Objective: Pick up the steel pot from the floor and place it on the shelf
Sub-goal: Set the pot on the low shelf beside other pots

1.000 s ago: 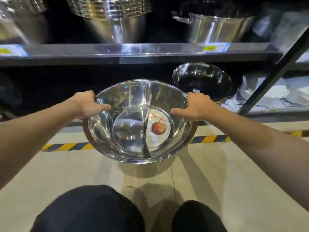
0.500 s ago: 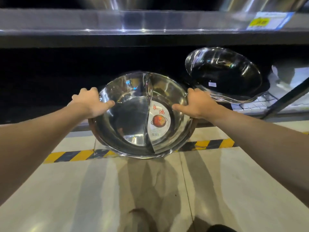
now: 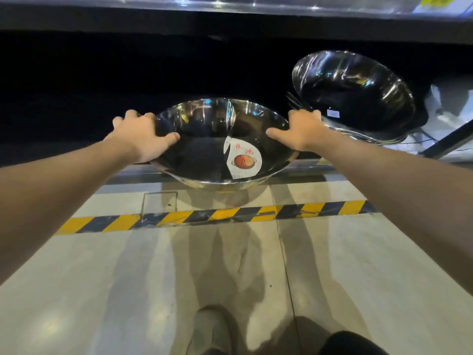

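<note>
The steel pot (image 3: 204,155) is a wide, shiny, shallow bowl with a curved divider down the middle and a round paper label with a red picture inside. It lies partly over the front lip of the low shelf (image 3: 307,169), its far half in the dark opening. My left hand (image 3: 140,137) grips the left rim with the thumb inside. On the right rim my right hand (image 3: 300,130) holds the same way. I cannot tell whether the pot's base touches the shelf.
A second steel pot (image 3: 358,96) leans tilted on the same shelf, just right of my right hand. An upper shelf edge (image 3: 230,6) runs overhead. Yellow-black hazard tape (image 3: 204,216) crosses the pale floor. My shoe (image 3: 210,329) is at the bottom.
Both hands have carried the pot forward and lower, from above the hazard tape to the lip of the low shelf. The view has moved closer to the shelf.
</note>
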